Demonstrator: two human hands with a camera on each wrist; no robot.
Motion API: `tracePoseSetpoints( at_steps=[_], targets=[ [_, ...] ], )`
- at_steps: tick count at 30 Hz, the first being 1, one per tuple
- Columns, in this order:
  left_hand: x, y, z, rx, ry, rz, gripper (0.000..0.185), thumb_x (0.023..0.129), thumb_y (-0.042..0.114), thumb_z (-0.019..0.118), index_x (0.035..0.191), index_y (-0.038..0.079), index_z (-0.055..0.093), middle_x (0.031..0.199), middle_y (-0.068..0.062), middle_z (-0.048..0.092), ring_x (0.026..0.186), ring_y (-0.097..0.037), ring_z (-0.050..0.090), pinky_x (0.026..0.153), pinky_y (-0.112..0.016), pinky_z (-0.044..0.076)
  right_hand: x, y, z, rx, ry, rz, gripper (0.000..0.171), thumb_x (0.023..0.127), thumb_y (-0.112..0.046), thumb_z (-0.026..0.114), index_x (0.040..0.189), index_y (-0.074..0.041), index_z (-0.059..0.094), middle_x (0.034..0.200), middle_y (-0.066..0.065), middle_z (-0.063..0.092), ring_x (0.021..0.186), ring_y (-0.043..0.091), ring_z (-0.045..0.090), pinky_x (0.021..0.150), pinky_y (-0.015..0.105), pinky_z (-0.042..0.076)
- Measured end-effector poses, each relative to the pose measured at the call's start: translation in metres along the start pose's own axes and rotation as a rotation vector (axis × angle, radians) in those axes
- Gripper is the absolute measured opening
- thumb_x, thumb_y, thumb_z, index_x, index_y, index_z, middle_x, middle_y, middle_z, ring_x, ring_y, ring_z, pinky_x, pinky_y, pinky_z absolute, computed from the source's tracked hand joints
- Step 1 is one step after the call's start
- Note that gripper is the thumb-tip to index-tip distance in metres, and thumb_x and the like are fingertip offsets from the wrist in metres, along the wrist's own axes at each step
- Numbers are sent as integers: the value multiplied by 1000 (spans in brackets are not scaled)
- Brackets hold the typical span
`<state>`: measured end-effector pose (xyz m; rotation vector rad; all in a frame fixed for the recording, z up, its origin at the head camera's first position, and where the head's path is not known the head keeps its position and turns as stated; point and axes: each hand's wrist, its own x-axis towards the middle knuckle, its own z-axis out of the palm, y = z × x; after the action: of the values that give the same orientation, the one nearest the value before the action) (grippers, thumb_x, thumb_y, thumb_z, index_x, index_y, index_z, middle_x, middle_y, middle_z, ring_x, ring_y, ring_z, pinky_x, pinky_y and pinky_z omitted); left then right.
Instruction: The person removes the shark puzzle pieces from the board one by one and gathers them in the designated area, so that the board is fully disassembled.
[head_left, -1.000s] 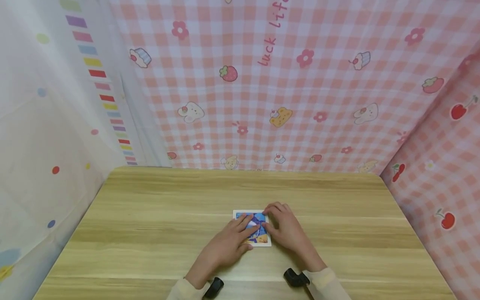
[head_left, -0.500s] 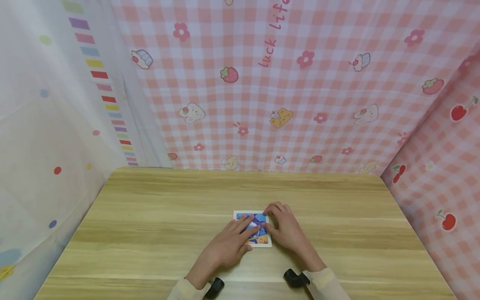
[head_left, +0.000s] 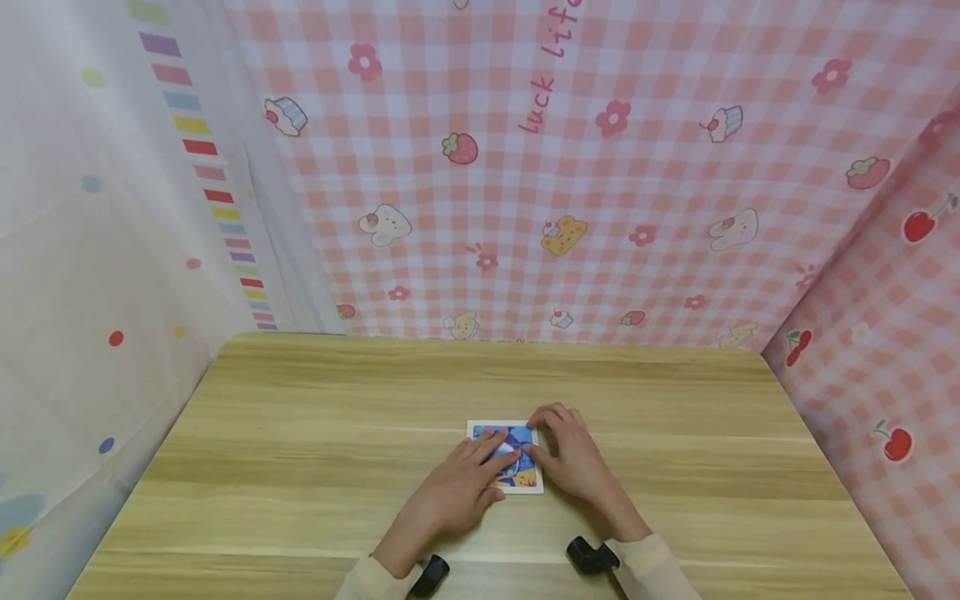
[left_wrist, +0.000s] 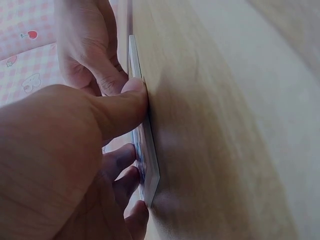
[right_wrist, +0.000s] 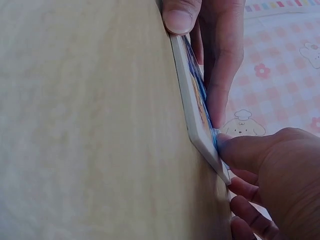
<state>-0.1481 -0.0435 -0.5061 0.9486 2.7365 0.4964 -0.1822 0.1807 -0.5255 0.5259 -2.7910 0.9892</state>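
A small square picture board [head_left: 528, 478] with a white border and a blue, purple and orange print lies flat on the wooden table. My left hand [head_left: 453, 490] rests over its left half, fingers spread across the print. The left thumb [left_wrist: 134, 95] touches the near edge in the left wrist view. My right hand [head_left: 573, 457] holds the board's right side, its thumb [right_wrist: 235, 147] on the print and its other fingers bent along the edge and far corner. Much of the print is hidden beneath the left fingers.
The wooden table [head_left: 337, 400] reaches back to a pink checked cloth [head_left: 517, 183] hanging behind it. A white dotted cloth [head_left: 112, 267] hangs at the left and another checked cloth [head_left: 900, 358] at the right. Black wrist straps [head_left: 592, 556] sit by both cream sleeves.
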Motion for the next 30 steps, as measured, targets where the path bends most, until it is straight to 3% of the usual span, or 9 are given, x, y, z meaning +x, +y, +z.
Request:
tracePoseSetpoints(
  at_steps=[9,15,17,24,30],
  targets=[
    [0,0,0,-7,11,-4,54,107,30,52,159,22,41,172,-7,23,160,-28,20,131,-48,22,-2,-2,3,64,-8,-11,17,90,-9,78,102,-13,67,122,4,62,112,23,51,97,45,49],
    [1,0,1,-16,5,-10,54,107,30,52,159,24,40,172,-5,23,160,-27,19,131,-47,21,-3,-3,3,57,17,28,32,89,-14,80,118,-7,70,121,6,63,118,26,58,104,49,52],
    [1,0,1,-19,2,-9,54,107,30,52,159,24,39,172,-5,22,160,-27,18,131,-47,21,-2,-2,3,43,25,47,33,88,-17,82,118,-7,71,119,5,63,115,24,60,101,46,53],
    [0,1,-1,-40,-2,-8,54,106,30,53,158,21,42,172,-7,23,160,-28,19,132,-47,20,-1,0,1,75,54,71,24,88,-12,81,110,-12,74,101,-1,67,86,12,57,74,25,51],
    [1,0,0,-56,1,-12,53,106,30,54,158,22,42,172,-6,22,161,-28,17,132,-47,19,0,1,-7,201,62,147,12,94,-12,75,103,-19,74,87,-5,71,78,8,63,71,20,54]
  ],
)
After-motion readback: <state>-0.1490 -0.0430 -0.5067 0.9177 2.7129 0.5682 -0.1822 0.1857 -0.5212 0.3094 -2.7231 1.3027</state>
